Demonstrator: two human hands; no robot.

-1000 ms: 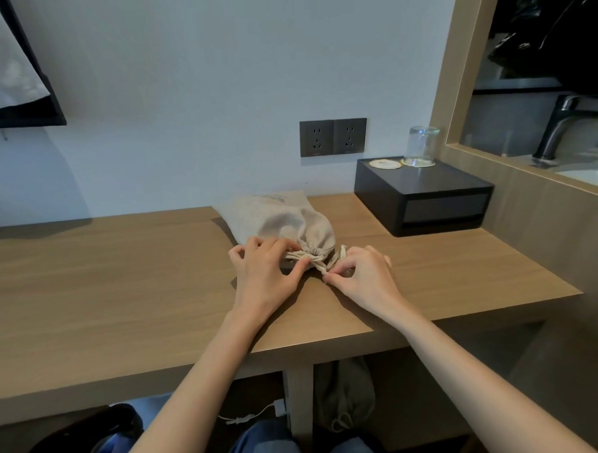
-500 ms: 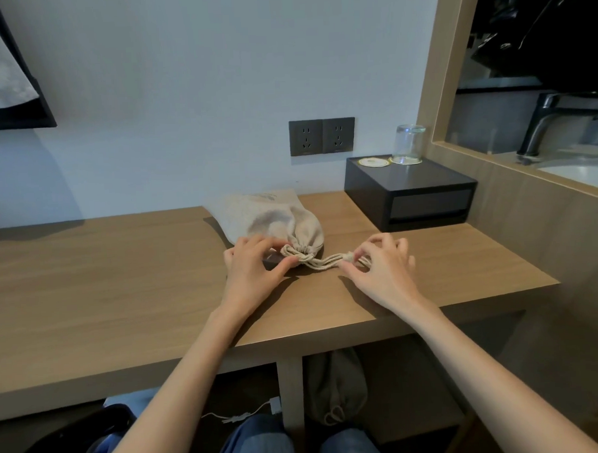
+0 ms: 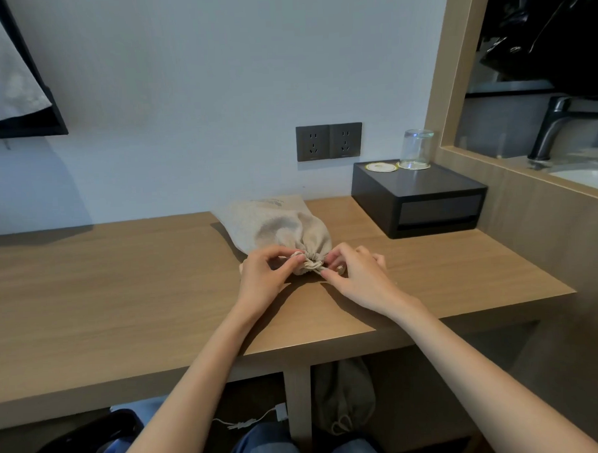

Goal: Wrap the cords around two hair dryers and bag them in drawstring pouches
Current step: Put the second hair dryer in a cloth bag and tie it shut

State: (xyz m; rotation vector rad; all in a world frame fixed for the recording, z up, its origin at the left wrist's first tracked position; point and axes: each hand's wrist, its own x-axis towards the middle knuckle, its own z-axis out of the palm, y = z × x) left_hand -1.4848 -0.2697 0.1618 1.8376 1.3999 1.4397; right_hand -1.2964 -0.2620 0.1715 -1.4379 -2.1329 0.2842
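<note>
Desk (image 3: pixel 107 300); hands (image 3: pixel 258 278) (image 3: pixel 360 281) pinch pouch (image 3: pixel 273 223) neck

Wall: plain and pale (image 3: pixel 201 94), lit softly, with a dim shadow on its left side.
Wall panel: dark-framed (image 3: pixel 26 124), at the upper left, its face showing white.
Sockets: a dark double plate (image 3: pixel 329 141) on the wall just above the desk.
Desk: a long wood-grain top (image 3: pixel 107 300) set against the wall, with a wooden support (image 3: pixel 296 396) beneath.
Box: black (image 3: pixel 422 201), at the desk's back right corner, with a slot in its front.
On the box: a clear glass (image 3: pixel 416 149) on a coaster, with a second coaster (image 3: pixel 381 167) beside it.
Right side: a wood-framed partition (image 3: pixel 455 68) with an opening.
Beyond the opening: a dark faucet (image 3: pixel 555 126) over a white basin (image 3: pixel 587 175).
</note>
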